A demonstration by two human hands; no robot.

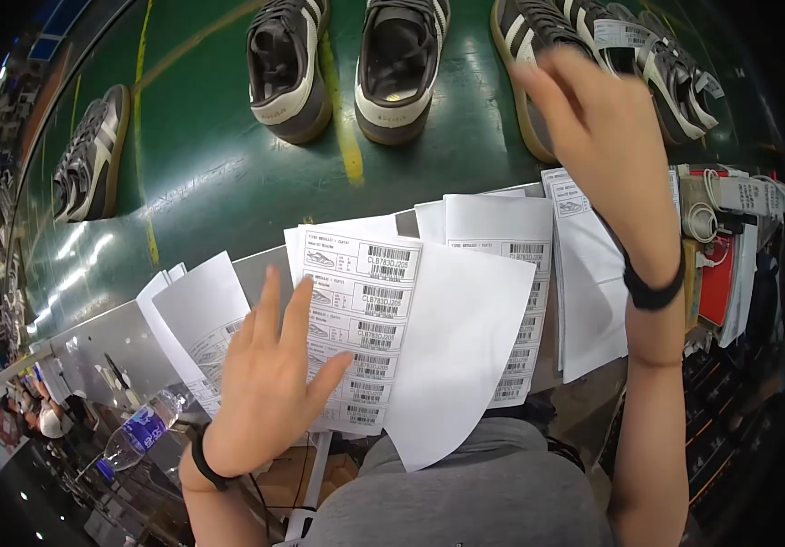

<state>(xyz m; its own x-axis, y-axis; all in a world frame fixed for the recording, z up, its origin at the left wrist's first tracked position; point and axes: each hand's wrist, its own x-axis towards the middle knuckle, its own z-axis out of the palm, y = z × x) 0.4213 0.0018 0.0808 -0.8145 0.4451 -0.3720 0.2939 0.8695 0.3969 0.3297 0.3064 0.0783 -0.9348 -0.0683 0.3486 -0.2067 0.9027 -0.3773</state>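
Observation:
My left hand [269, 387] lies spread, fingers apart, over a sheet of shoe labels [370, 333] with barcodes and small shoe drawings. A blank white sheet [456, 342] is beside it, curling over the table edge. My right hand [607, 137] is raised at the upper right, in front of a black-and-white sneaker [525, 68]. Its thumb and forefinger are bent toward each other and slightly blurred; anything between them cannot be made out. Beyond that hand, more sneakers [675, 91] stand close together, with paper labels [620, 35] on some.
Two sneakers [288, 73] [399, 73] stand mid-table on the green surface [201, 155], another sneaker [92, 155] at far left. More label sheets [525, 365], white papers [593, 301] and leaning sheets [196, 310] line the near edge. A bottle [142, 428] is lower left; boxes [716, 246] are right.

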